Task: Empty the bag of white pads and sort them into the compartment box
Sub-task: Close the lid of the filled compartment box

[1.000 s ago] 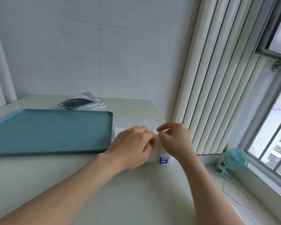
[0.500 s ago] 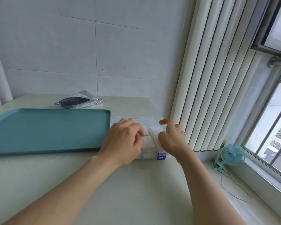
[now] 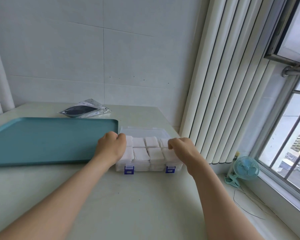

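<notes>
A clear compartment box [image 3: 149, 168] with two blue latches sits on the table, its lid lying open behind it. White pads [image 3: 140, 153] fill several compartments in two rows. My left hand [image 3: 111, 147] rests curled on the box's left edge, over the left pads. My right hand [image 3: 181, 148] is curled over the right end, fingertips on the pads there. Whether either hand pinches a pad is hidden. An empty-looking bag [image 3: 85, 110] lies flat at the back of the table.
A large teal tray [image 3: 47, 141] lies directly left of the box, touching it. White vertical blinds [image 3: 220, 84] hang close on the right. A small blue clip fan [image 3: 244, 168] and its cord stand on the window sill at the right.
Both hands have moved apart from the box's middle to its left and right ends, uncovering the rows of pads. The view has tilted slightly.
</notes>
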The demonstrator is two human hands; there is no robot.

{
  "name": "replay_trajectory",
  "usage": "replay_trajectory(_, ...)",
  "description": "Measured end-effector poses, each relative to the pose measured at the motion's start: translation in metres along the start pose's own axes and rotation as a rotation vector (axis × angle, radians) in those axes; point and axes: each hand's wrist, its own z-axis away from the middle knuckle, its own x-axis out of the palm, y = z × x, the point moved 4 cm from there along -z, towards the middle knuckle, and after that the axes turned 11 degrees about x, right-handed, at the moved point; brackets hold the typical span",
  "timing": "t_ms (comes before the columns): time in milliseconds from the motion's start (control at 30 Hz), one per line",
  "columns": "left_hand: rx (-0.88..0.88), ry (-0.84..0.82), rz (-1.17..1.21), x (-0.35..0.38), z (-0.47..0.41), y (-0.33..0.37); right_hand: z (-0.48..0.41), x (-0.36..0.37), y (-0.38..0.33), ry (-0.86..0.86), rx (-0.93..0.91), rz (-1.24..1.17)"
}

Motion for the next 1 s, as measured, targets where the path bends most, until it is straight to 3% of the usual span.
replay_trajectory(133, 0.043, 0.002, -0.011, 0.003, -0.001, 0.005, -0.010, -0.012, -0.005, 0.203, 0.014, -0.156)
replay_trajectory(300, 0.051, 0.029, 0.027, 0.005, -0.004, 0.005, -0.042, -0.009, -0.014, 0.131, 0.130, 0.019)
replay_trajectory(467, 0.045, 0.059, 0.051, 0.005, -0.005, 0.006, -0.058, -0.009, -0.010, 0.130, 0.136, -0.099)
replay_trajectory(733, -0.036, 0.068, 0.217, 0.011, -0.008, -0.003, -0.066, -0.008, -0.004, 0.079, -0.053, -0.302)
replay_trajectory(900, -0.030, 0.061, 0.323, 0.002, -0.007, 0.000, -0.047, -0.002, -0.017, 0.155, -0.340, 0.000)
replay_trajectory(1000, -0.008, 0.071, 0.434, -0.005, -0.008, 0.002, -0.033, -0.002, -0.026, 0.202, -0.487, -0.030)
